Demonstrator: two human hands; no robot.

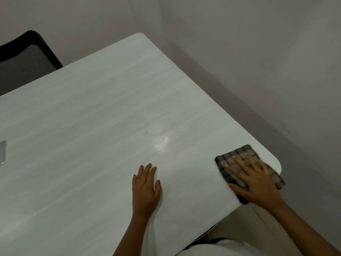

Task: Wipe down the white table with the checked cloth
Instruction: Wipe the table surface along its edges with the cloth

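The white table (103, 115) fills most of the view, its grain running diagonally. A dark checked cloth (238, 154) lies flat at the table's near right corner, partly hanging over the edge. My right hand (252, 178) presses on the cloth with fingers spread and straight. My left hand (146, 187) rests flat on the bare tabletop, well to the left of the cloth, holding nothing. A small wet, shiny patch (161, 143) glistens on the table beyond my left hand.
A black mesh chair (24, 60) stands behind the table's far left edge. Grey walls meet in a corner beyond the table's far right side. A flat grey object (2, 152) is cut off at the left border.
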